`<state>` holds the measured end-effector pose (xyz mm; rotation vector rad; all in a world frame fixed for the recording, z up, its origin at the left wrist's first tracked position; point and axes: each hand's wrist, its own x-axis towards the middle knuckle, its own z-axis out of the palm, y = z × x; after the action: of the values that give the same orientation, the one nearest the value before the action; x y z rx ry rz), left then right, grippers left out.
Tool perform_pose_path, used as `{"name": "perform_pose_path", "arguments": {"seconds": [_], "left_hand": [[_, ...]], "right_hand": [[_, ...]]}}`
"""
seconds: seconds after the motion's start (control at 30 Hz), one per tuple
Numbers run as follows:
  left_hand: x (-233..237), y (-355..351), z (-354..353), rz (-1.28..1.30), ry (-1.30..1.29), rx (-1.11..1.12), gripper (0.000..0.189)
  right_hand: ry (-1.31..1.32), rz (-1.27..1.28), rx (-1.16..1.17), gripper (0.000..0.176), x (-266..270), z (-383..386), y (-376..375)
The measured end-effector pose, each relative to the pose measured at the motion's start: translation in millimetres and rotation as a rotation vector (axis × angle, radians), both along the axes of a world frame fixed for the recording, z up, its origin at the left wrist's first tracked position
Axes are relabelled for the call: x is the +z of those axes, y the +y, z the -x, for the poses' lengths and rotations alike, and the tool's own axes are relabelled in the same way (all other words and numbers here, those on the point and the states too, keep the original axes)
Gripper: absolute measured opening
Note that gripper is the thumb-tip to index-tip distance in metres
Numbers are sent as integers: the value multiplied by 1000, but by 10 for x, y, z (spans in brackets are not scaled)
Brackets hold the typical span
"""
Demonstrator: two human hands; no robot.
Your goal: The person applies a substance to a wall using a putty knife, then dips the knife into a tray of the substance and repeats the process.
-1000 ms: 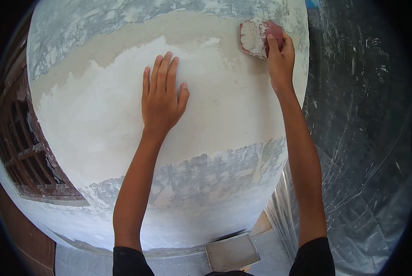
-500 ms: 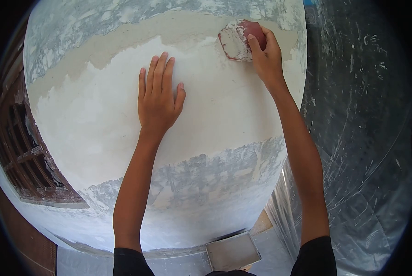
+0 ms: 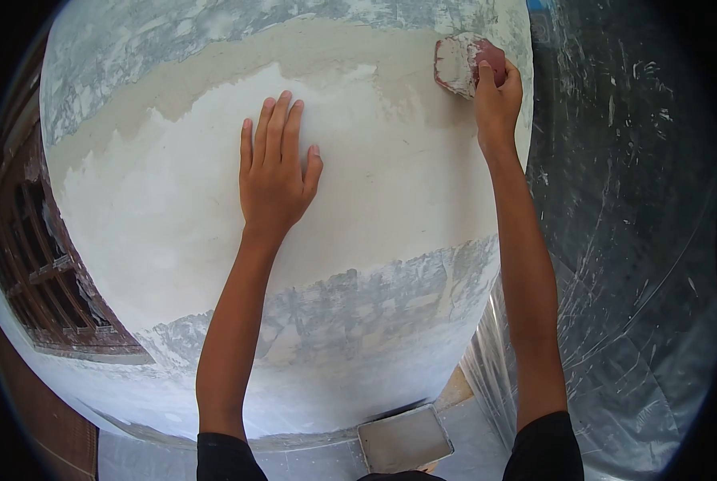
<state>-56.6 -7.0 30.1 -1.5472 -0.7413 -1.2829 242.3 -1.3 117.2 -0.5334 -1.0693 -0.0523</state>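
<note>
My left hand (image 3: 275, 172) lies flat on the pale plastered wall (image 3: 174, 232), fingers stretched upward and thumb apart. Near the wall's upper right edge, my right hand (image 3: 500, 100) grips a reddish putty scraper (image 3: 491, 60). Whitish filler coats much of the scraper's face, and its blade side points left against the wall. A damp-looking beige band of fresh filler (image 3: 214, 72) runs across the upper wall up to the scraper. Above that band and lower down, the surface is rough and grey.
A shallow rectangular tray (image 3: 406, 439) with greyish contents sits below, near my body. Dark plastic sheeting (image 3: 631, 200) spattered with white hangs along the right. At the left is a brown barred window frame (image 3: 54, 272).
My right hand has moved to the right with the scraper, close to the wall's edge. The beige band now shows where the scraper was. My left hand has stayed in place.
</note>
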Motion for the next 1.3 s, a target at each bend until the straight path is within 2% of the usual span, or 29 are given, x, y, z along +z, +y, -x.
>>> {"name": "perform_pose_path", "arguments": {"seconds": [0.03,0.1,0.17,0.23,0.3,0.33,0.37,0.43,0.47,0.57,0.63,0.7,0.73,0.77,0.83,0.87,0.93,0.97,1.03,1.1,1.17,1.23,1.3], "left_hand": [[-3,1,-1,1,-2,3,56],[-1,5,6,-2,-3,6,56],[-6,9,0,1,1,5,56],[-2,-5,4,4,-2,1,56],[-7,-8,-3,8,-6,6,56],[-5,-9,-5,10,-8,11,56],[-5,-10,-3,10,-9,11,56],[-2,-4,-7,-1,-8,-1,56],[-1,-3,-7,0,-8,-3,56],[-8,-6,-8,10,-4,6,57],[-4,-7,-2,4,-5,4,56],[-5,-3,-1,-2,-9,10,56],[-6,1,-8,-4,-9,12,56],[-5,1,-13,-2,-8,10,56],[-5,-1,-11,1,-14,14,56],[-5,0,-15,3,-13,13,56],[-12,-4,-11,1,-15,14,56],[-7,-5,-9,-2,-17,15,56],[-8,-10,-17,-22,-19,49,55],[-8,-8,-16,-15,-18,26,55],[-10,-9,-20,-7,-16,3,56],[-13,-13,-14,-5,-17,16,56],[-9,-1,-7,-7,-18,16,56]], "right_hand": [[77,-37,73,38,-6,-16,-3],[4,-119,110,39,-101,81,28],[-283,-41,-136,40,-206,131,51],[-229,-2,-116,40,-183,61,22],[65,-48,-60,38,-104,-15,-39],[130,-21,-13,37,-113,-43,-69],[129,-22,-13,37,-151,-1,-79],[-90,-114,42,37,-217,95,-68],[-192,-91,-15,37,-254,143,-47],[-79,11,-12,37,-246,107,-42],[-24,-19,-67,37,-221,-27,34],[95,-60,34,37,-211,-3,-50],[31,-86,96,36,-235,46,-31],[-104,-91,43,36,-280,94,-16],[-208,-9,-138,37,-330,119,-22],[-207,-7,-139,37,-309,59,-18],[67,20,-67,37,-237,-86,-12],[66,18,-65,37,-240,-49,-52],[26,-105,149,38,-291,37,-128],[-222,-36,-39,38,-382,123,-150],[-137,44,-63,38,-345,29,-64],[88,38,-30,37,-288,-95,-59],[138,29,-46,36,-270,-78,-78]]}}
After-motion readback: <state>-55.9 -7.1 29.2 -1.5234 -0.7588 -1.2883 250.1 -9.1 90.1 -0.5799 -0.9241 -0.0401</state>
